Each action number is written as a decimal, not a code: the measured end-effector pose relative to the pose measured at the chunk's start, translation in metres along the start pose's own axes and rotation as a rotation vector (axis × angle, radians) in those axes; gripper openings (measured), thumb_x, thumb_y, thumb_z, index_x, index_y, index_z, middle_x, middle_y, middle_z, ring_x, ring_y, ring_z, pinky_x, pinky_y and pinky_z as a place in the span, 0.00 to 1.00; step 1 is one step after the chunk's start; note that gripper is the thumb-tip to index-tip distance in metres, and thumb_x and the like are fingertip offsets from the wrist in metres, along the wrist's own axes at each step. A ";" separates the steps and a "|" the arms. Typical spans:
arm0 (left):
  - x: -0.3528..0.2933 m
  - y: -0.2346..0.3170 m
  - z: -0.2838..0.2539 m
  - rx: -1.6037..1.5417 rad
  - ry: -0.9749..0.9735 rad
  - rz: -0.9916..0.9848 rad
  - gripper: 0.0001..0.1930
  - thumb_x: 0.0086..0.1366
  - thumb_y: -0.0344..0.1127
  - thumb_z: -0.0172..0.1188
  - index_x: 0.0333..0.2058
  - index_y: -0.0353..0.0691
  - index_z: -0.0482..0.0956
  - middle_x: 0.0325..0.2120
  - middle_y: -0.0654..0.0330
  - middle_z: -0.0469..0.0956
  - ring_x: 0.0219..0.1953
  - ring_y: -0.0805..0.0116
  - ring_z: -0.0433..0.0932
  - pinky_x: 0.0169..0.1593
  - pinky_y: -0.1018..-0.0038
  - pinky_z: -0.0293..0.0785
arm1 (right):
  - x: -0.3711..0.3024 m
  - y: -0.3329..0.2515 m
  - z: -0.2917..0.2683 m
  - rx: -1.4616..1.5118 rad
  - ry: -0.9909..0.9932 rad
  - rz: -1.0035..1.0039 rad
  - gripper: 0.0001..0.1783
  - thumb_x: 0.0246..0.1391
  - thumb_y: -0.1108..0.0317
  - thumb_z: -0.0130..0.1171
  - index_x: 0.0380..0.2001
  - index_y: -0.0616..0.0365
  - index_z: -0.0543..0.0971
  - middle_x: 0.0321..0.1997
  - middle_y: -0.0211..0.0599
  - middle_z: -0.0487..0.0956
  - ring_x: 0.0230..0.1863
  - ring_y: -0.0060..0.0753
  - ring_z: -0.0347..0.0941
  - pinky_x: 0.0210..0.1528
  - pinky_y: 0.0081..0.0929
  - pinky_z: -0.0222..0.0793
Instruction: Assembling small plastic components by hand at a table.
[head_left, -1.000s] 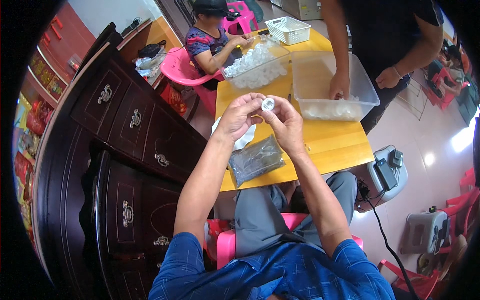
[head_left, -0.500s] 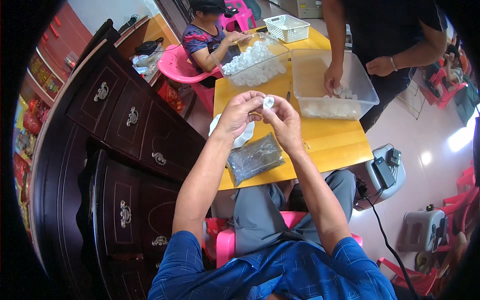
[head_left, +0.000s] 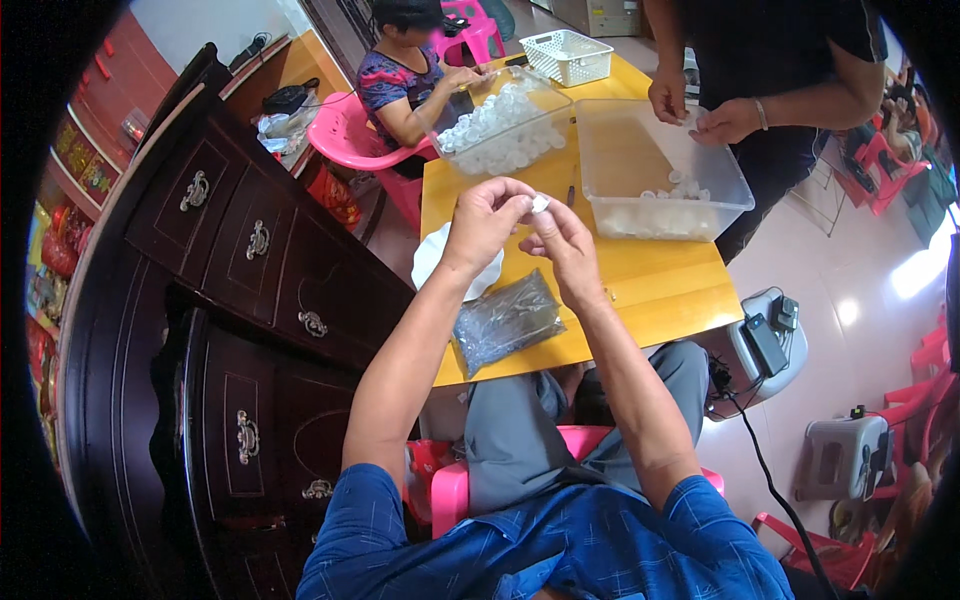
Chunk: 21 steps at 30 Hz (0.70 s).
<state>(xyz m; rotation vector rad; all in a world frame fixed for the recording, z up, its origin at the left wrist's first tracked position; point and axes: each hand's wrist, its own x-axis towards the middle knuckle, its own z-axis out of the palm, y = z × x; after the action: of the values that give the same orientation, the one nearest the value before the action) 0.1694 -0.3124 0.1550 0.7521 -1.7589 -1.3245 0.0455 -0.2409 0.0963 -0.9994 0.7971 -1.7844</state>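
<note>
Between my two hands, above the yellow table, is a small round white plastic piece [head_left: 540, 203], like a cap. My left hand [head_left: 487, 222] pinches it from the left side. The thumb and fingers of my right hand [head_left: 563, 240] close on it from the right. Below my hands lies a clear plastic bag of small dark pieces [head_left: 510, 318], near the table's front edge. A white scalloped plate [head_left: 428, 258] sits partly hidden behind my left hand and forearm.
On the yellow table [head_left: 670, 285] stand a clear bin of white pieces [head_left: 500, 130], another clear bin [head_left: 735, 190] and a white basket [head_left: 567, 57]. One person sits at far left; another stands at right, handling a small piece. A dark cabinet [head_left: 250, 330] is left.
The white piece has been turned in my fingers and now shows its side. The standing person's hand has risen out of the right bin and met the other hand.
</note>
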 end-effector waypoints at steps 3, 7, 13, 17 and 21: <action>0.002 -0.002 0.001 0.074 -0.002 0.091 0.06 0.67 0.26 0.59 0.39 0.33 0.83 0.31 0.64 0.83 0.34 0.78 0.81 0.40 0.78 0.78 | 0.001 -0.001 -0.004 0.111 -0.022 0.081 0.23 0.70 0.57 0.55 0.60 0.59 0.74 0.47 0.31 0.81 0.38 0.20 0.77 0.45 0.22 0.76; 0.003 0.004 0.003 0.149 0.039 0.094 0.07 0.66 0.25 0.59 0.40 0.31 0.83 0.32 0.62 0.85 0.34 0.77 0.82 0.41 0.78 0.79 | 0.002 0.004 -0.014 0.345 -0.059 0.159 0.23 0.70 0.57 0.53 0.61 0.59 0.74 0.48 0.31 0.80 0.38 0.22 0.77 0.46 0.24 0.76; 0.003 0.006 0.003 0.232 0.035 0.211 0.07 0.65 0.26 0.61 0.39 0.31 0.84 0.31 0.60 0.85 0.34 0.76 0.83 0.40 0.76 0.80 | 0.005 0.002 -0.012 0.434 -0.104 0.172 0.23 0.71 0.56 0.53 0.62 0.58 0.73 0.48 0.28 0.80 0.38 0.21 0.77 0.46 0.24 0.76; -0.001 0.011 0.005 0.414 0.049 0.260 0.05 0.65 0.26 0.62 0.37 0.34 0.85 0.30 0.62 0.84 0.34 0.76 0.82 0.40 0.76 0.78 | 0.005 0.005 -0.010 0.353 -0.124 0.171 0.25 0.71 0.54 0.52 0.63 0.57 0.72 0.48 0.28 0.80 0.38 0.21 0.76 0.47 0.25 0.76; 0.000 -0.001 0.001 0.533 0.028 0.270 0.05 0.65 0.27 0.62 0.36 0.33 0.84 0.29 0.63 0.84 0.31 0.77 0.81 0.36 0.77 0.77 | -0.006 0.012 -0.013 0.270 -0.090 0.202 0.28 0.70 0.51 0.53 0.65 0.57 0.69 0.52 0.31 0.79 0.40 0.23 0.77 0.49 0.27 0.75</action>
<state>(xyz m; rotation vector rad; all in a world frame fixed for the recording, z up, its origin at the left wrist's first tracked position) 0.1689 -0.3126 0.1536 0.7721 -2.1308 -0.6650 0.0406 -0.2387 0.0789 -0.7864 0.5621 -1.6107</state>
